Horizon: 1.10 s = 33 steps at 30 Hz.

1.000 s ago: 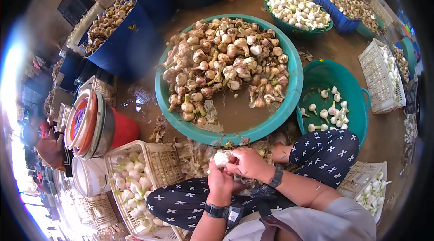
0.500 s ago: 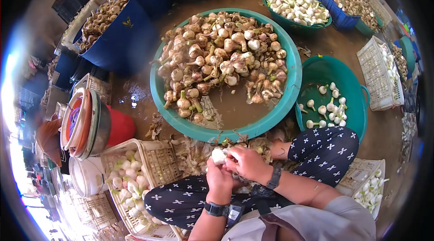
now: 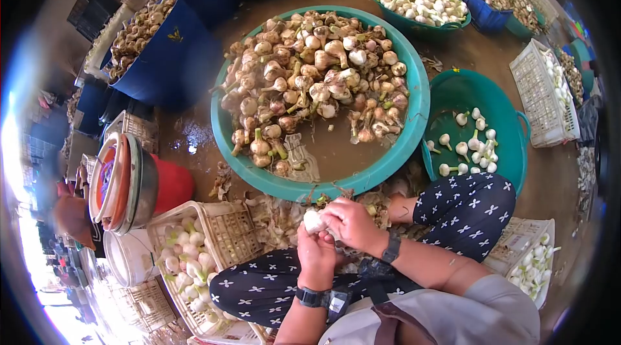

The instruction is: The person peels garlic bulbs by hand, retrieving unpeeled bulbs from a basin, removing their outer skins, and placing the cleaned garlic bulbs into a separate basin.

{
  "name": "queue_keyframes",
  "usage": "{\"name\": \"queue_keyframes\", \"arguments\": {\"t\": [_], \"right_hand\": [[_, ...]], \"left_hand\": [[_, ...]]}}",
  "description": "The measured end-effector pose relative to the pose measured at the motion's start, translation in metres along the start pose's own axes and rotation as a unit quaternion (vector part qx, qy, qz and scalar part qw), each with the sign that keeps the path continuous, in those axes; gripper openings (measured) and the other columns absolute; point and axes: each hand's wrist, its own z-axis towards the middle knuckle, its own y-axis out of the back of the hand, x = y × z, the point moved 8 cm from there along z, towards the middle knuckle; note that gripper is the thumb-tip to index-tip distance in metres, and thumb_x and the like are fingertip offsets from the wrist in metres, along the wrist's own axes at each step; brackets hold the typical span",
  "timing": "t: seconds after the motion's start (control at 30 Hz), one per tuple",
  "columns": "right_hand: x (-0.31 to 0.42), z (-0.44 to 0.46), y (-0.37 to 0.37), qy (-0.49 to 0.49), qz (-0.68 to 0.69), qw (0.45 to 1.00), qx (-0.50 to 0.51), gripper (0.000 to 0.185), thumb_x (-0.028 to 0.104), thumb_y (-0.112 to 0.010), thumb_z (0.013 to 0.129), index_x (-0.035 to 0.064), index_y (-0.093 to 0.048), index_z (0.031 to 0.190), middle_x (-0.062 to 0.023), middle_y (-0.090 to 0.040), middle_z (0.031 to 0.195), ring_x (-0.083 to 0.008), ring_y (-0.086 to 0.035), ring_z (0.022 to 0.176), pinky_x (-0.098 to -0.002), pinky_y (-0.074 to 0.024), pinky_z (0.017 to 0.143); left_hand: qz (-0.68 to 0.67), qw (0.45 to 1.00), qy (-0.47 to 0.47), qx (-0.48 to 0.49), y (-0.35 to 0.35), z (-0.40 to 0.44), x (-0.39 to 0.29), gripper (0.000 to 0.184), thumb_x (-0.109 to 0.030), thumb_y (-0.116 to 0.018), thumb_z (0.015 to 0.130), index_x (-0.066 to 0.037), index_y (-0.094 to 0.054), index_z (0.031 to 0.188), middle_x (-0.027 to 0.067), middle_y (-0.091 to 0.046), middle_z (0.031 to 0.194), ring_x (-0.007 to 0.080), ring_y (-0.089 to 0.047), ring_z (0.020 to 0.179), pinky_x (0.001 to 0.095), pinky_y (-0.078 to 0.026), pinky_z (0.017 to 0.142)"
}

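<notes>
Between my two hands, above my lap, is a white garlic bulb (image 3: 314, 221). My left hand (image 3: 315, 253) is wrapped round it from below. From the right, my right hand (image 3: 351, 223) pinches at the bulb with thumb and fingers; its fingertips are partly hidden. Just beyond my hands stands a wide teal tub (image 3: 259, 183) heaped with unpeeled, soil-stained garlic bulbs (image 3: 278, 80). To its right, a deeper green tub (image 3: 462, 89) holds several clean white garlic bulbs (image 3: 475, 144). Papery garlic skins (image 3: 278, 219) litter the floor before my lap.
At left, a plastic crate (image 3: 226, 232) of white garlic stands near stacked basins (image 3: 126, 180) and a red bucket (image 3: 173, 183). Another crate (image 3: 508, 241) is by my right knee. Blue barrels (image 3: 171, 64) and a full green basin (image 3: 414, 25) stand farther back.
The whole view has shifted slightly. My hands stay together on the garlic bulb, the right fingers moving a little over it.
</notes>
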Motion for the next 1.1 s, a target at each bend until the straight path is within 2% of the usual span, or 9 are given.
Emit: {"name": "queue_keyframes", "arguments": {"t": [0.33, 0.4, 0.57, 0.63, 0.67, 0.73, 1.0, 1.07, 1.1], "right_hand": [[0.02, -0.006, 0.002, 0.066, -0.078, 0.994, -0.022, 0.015, 0.012, -0.059, 0.076, 0.0038, -0.06, 0.089, -0.0139, -0.057, 0.08, -0.0316, -0.056, 0.073, -0.0378, -0.0463, 0.063], [-0.017, -0.003, 0.007, 0.009, -0.079, 0.996, -0.046, 0.011, 0.011, -0.057, 0.076, 0.0036, -0.058, 0.084, -0.0146, -0.056, 0.077, -0.0328, -0.055, 0.072, -0.0396, -0.0454, 0.063], [-0.084, -0.009, 0.01, -0.096, -0.057, 0.994, -0.013, 0.01, 0.012, -0.053, 0.078, 0.003, -0.056, 0.078, -0.0165, -0.056, 0.076, -0.0347, -0.054, 0.072, -0.0417, -0.0441, 0.063], [-0.088, -0.007, -0.018, 0.018, -0.125, 0.99, 0.058, 0.01, 0.014, -0.055, 0.077, 0.0038, -0.056, 0.077, -0.0154, -0.057, 0.077, -0.0337, -0.055, 0.072, -0.0403, -0.0446, 0.062], [-0.093, -0.002, -0.028, -0.05, 0.169, 0.984, 0.039, 0.011, 0.015, -0.057, 0.075, 0.0052, -0.056, 0.079, -0.0135, -0.057, 0.077, -0.0315, -0.056, 0.071, -0.0388, -0.0448, 0.06], [-0.091, 0.02, -0.022, -0.228, 0.059, 0.967, 0.092, 0.013, 0.016, -0.058, 0.073, 0.0072, -0.056, 0.083, -0.0124, -0.057, 0.074, -0.0304, -0.057, 0.067, -0.0382, -0.0443, 0.057], [-0.141, 0.177, -0.109, 0.008, -0.353, 0.935, 0.044, 0.015, 0.021, -0.054, 0.08, 0.0081, -0.062, 0.079, -0.0176, -0.061, 0.074, -0.0296, -0.059, 0.067, -0.041, -0.046, 0.06], [-0.208, 0.173, -0.162, -0.156, -0.236, 0.907, 0.313, 0.016, 0.018, -0.053, 0.079, 0.0073, -0.064, 0.081, -0.0177, -0.062, 0.077, -0.0297, -0.059, 0.068, -0.0414, -0.0468, 0.063], [-0.265, 0.167, -0.212, -0.012, -0.405, 0.802, 0.438, 0.016, 0.017, -0.052, 0.079, 0.0064, -0.064, 0.082, -0.0159, -0.062, 0.08, -0.0306, -0.059, 0.071, -0.0426, -0.047, 0.066]], "left_hand": [[-0.031, 0.997, 0.046, -0.053, 0.008, 0.005, 0.005, 0.022, -0.021, -0.039, 0.086, -0.006, -0.055, 0.084, 0.001, -0.052, 0.065, 0.0078, -0.045, 0.047, 0.0194, -0.041, 0.045], [-0.101, 0.977, 0.153, 0.109, 0.004, 0.006, 0.013, 0.02, -0.021, -0.039, 0.086, -0.007, -0.053, 0.08, -0.0002, -0.049, 0.062, 0.0078, -0.041, 0.045, 0.0196, -0.036, 0.042], [-0.017, 0.998, 0.035, 0.049, -0.005, 0.009, -0.013, 0.016, -0.02, -0.042, 0.085, -0.01, -0.052, 0.078, -0.0013, -0.048, 0.062, 0.0072, -0.038, 0.043, 0.0204, -0.032, 0.038], [0.245, 0.961, -0.105, 0.067, -0.048, -0.017, -0.014, 0.02, -0.022, -0.046, 0.086, -0.005, -0.052, 0.095, 0.0013, -0.055, 0.083, 0.0092, -0.055, 0.07, 0.0238, -0.043, 0.06], [0.353, 0.873, -0.167, 0.293, -0.09, -0.044, -0.003, 0.038, -0.033, -0.051, 0.086, -0.004, -0.045, 0.108, 0.006, -0.051, 0.106, 0.0151, -0.056, 0.087, 0.0287, -0.043, 0.071], [0.326, 0.828, -0.212, 0.403, -0.132, -0.082, -0.011, 0.074, -0.06, -0.052, 0.078, -0.005, -0.036, 0.124, 0.011, -0.039, 0.131, 0.0191, -0.054, 0.093, 0.029, -0.042, 0.073], [0.204, 0.968, -0.142, 0.023, 0.006, 0.046, -0.15, 0.044, -0.048, -0.043, 0.088, -0.008, -0.045, 0.105, 0.0063, -0.049, 0.102, 0.0198, -0.051, 0.085, 0.031, -0.041, 0.07], [0.113, 0.991, -0.066, 0.036, 0.032, 0.077, -0.138, 0.039, -0.044, -0.047, 0.087, -0.009, -0.043, 0.105, 0.007, -0.046, 0.1, 0.0215, -0.048, 0.087, 0.0349, -0.04, 0.073], [0.094, 0.994, -0.047, 0.008, 0.032, 0.076, -0.133, 0.044, -0.042, -0.05, 0.086, -0.008, -0.039, 0.112, 0.0088, -0.043, 0.104, 0.0253, -0.051, 0.084, 0.035, -0.043, 0.07]]}}
